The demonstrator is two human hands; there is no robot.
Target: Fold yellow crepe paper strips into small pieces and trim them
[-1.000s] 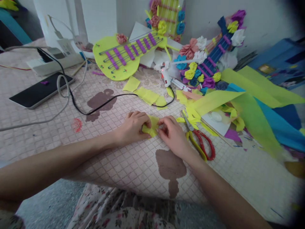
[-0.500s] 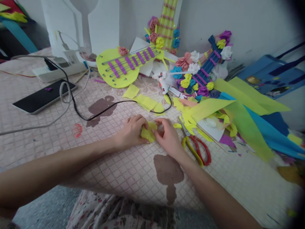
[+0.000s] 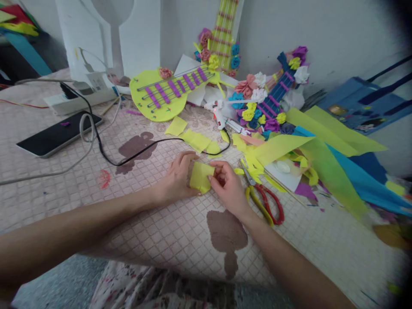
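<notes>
One dark, flat device [image 3: 59, 134] lies at far left, well apart from the handwork; the left hand [image 3: 178, 178] has thumb and fingers closed on the left edge of a yellow paper piece [image 3: 200, 177], seemingly to steady it; the piece sits between both hands; the glue gun [image 3: 219, 118] stands beyond, probably to spare the fingers; the right hand [image 3: 227, 184] pinches the piece's right edge, perhaps keeping it flat; the scissors [image 3: 257, 188] lie beside that wrist, handles nearer the person, likely for easy reach.
</notes>
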